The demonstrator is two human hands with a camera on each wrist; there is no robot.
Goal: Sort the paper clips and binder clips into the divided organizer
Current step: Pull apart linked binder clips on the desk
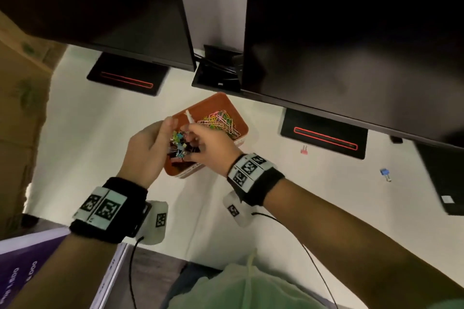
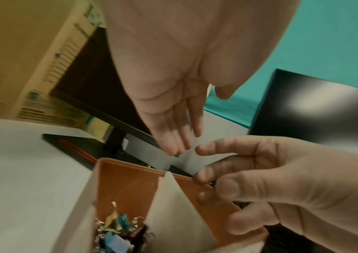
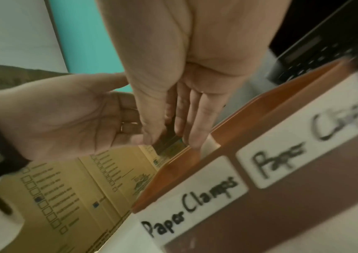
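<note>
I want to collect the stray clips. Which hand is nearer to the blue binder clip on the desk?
Right. The right hand is over the organizer, on the side toward the blue binder clip; the left hand is farther away.

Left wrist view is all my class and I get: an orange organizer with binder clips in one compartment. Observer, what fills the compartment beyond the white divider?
Observer: The head view shows coloured paper clips piled in that compartment of the organizer.
Operator: Are the compartments labelled?
Observer: Yes. The right wrist view shows a white label reading "Paper Clamps" on the outer wall. The neighbouring label is too blurred to read past "Paper".
Operator: Is anything left unsorted?
Observer: Two lie on the desk to the person's right: a pink binder clip and a blue binder clip.
</note>
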